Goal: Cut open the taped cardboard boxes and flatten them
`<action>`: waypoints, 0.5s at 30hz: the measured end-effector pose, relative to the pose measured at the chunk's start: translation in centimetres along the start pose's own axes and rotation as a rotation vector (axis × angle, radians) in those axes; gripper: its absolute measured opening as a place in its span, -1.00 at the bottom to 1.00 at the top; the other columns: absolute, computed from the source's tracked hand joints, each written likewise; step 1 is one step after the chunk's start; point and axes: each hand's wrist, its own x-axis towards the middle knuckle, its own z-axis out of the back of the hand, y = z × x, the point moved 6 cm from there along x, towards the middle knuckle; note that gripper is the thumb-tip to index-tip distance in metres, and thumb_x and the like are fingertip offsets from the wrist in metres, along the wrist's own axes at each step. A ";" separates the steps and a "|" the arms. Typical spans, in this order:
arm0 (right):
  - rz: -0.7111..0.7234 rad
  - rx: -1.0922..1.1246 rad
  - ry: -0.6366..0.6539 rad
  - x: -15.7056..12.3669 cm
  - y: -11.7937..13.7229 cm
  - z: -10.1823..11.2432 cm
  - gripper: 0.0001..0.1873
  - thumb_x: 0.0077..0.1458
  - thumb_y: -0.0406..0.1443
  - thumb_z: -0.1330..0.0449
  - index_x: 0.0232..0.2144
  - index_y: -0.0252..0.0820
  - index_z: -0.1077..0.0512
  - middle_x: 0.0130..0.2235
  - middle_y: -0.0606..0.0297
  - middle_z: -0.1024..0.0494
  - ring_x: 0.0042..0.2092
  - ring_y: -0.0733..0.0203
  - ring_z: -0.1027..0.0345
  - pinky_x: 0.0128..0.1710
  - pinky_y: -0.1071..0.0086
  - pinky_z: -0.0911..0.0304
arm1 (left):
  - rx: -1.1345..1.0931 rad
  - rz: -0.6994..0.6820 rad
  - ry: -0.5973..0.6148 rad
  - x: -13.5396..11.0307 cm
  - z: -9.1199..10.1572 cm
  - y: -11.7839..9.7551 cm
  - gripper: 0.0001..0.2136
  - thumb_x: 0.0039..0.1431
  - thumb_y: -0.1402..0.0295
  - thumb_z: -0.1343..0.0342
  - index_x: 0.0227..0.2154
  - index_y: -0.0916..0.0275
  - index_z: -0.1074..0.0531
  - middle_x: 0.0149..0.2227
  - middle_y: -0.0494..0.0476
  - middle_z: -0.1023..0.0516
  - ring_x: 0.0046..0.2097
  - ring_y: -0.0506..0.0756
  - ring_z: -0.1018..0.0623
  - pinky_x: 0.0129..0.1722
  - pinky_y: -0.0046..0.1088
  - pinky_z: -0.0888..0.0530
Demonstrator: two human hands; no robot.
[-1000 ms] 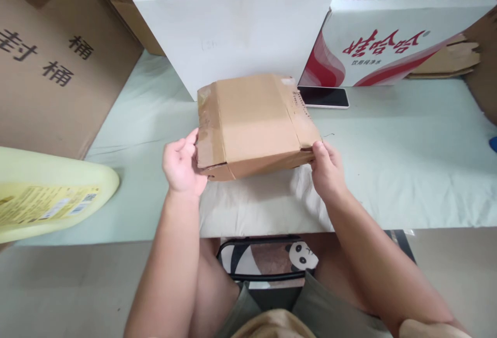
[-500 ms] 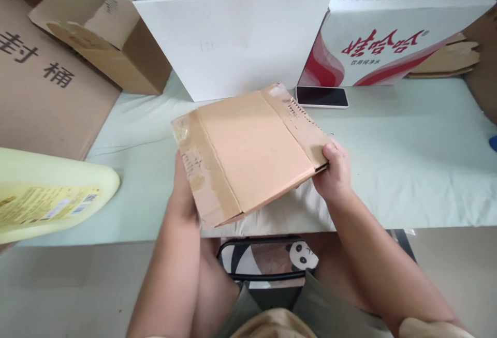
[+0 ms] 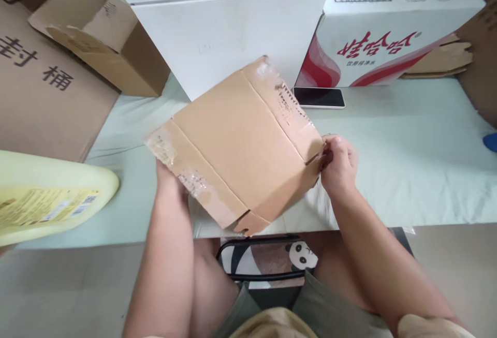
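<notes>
A flattened brown cardboard box [image 3: 240, 141] with torn tape strips is tilted up over the front edge of the pale green table [image 3: 407, 162]. My right hand [image 3: 338, 164] pinches its right corner, fingers closed. My left hand [image 3: 166, 177] is under the box's left end; its fingers are hidden behind the cardboard.
A large white box [image 3: 233, 32] and a white carton with red lettering [image 3: 380, 38] stand at the back. A dark phone [image 3: 319, 97] lies by them. Brown cartons [image 3: 58, 69] fill the left; a yellow plastic container [image 3: 46, 193] lies at the left edge. A panda-print stool [image 3: 272, 258] is below.
The box was lifted off the table, tipped toward me and turned counter-clockwise. My left hand slid under its left end; my right hand kept its hold on the right corner.
</notes>
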 end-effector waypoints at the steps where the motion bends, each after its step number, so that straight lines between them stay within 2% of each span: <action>1: 0.014 -0.019 -0.002 0.1 0.1 0.1 -0.49 0.27 0.11 -0.16 -0.52 -0.12 -0.42 -0.50 0.34 -0.40 -0.45 0.25 -0.25 -0.44 0.35 -0.16 | -0.039 0.012 -0.030 -0.3 -0.3 -0.2 -0.64 -0.09 0.01 -0.40 -0.43 0.18 -0.49 -0.44 -0.01 -0.64 -0.41 0.08 -0.59 -0.27 -0.34 -0.63; 4: 0.052 -0.094 -0.002 0.4 0.4 0.3 -0.53 0.27 0.06 -0.15 -0.48 -0.13 -0.49 -0.41 0.28 -0.51 -0.34 0.21 -0.38 -0.30 0.33 -0.28 | -0.135 0.051 0.007 -1.0 -1.6 -0.8 -0.67 -0.18 0.09 -0.45 -0.43 0.17 -0.53 -0.39 0.08 -0.69 -0.21 0.22 -0.70 -0.10 -0.23 -0.68; 7: 0.053 -0.144 -0.034 0.7 0.1 0.3 -0.65 0.22 0.02 -0.22 -0.31 -0.11 -0.54 -0.32 0.29 -0.55 -0.27 0.21 -0.40 -0.23 0.34 -0.31 | -0.187 0.031 0.038 -1.1 -2.2 -1.6 -0.72 -0.02 0.11 -0.41 -0.31 0.14 -0.59 -0.31 0.11 -0.73 0.02 0.26 -0.70 0.02 -0.20 -0.67; 9: 0.026 -0.084 -0.055 1.0 -0.6 0.2 -0.64 0.16 0.01 -0.28 -0.14 -0.08 -0.52 -0.21 0.29 -0.57 -0.20 0.21 -0.43 -0.17 0.34 -0.35 | -0.200 0.026 0.039 -1.0 -2.2 -1.9 -0.75 0.13 0.10 -0.33 -0.23 0.12 -0.60 -0.26 0.12 -0.74 0.11 0.25 -0.68 0.07 -0.19 -0.66; 12: -0.051 0.061 -0.062 1.6 -1.8 0.3 -0.59 0.18 0.06 -0.23 -0.08 -0.04 -0.47 -0.12 0.28 -0.57 -0.12 0.19 -0.49 -0.11 0.33 -0.40 | -0.215 0.050 0.033 -0.8 -2.0 -1.9 -0.75 0.24 0.09 -0.26 -0.16 0.13 -0.61 -0.25 0.12 -0.75 0.15 0.24 -0.67 0.10 -0.19 -0.66; 15: -0.147 0.135 -0.006 2.3 -2.5 0.8 -0.63 0.19 0.07 -0.21 -0.21 -0.06 -0.47 -0.20 0.28 -0.57 -0.22 0.22 -0.51 -0.23 0.36 -0.42 | -0.202 0.141 -0.010 -1.2 -1.5 -1.2 -0.76 0.25 0.11 -0.26 -0.18 0.15 -0.62 -0.33 0.10 -0.74 0.06 0.25 -0.71 0.08 -0.18 -0.68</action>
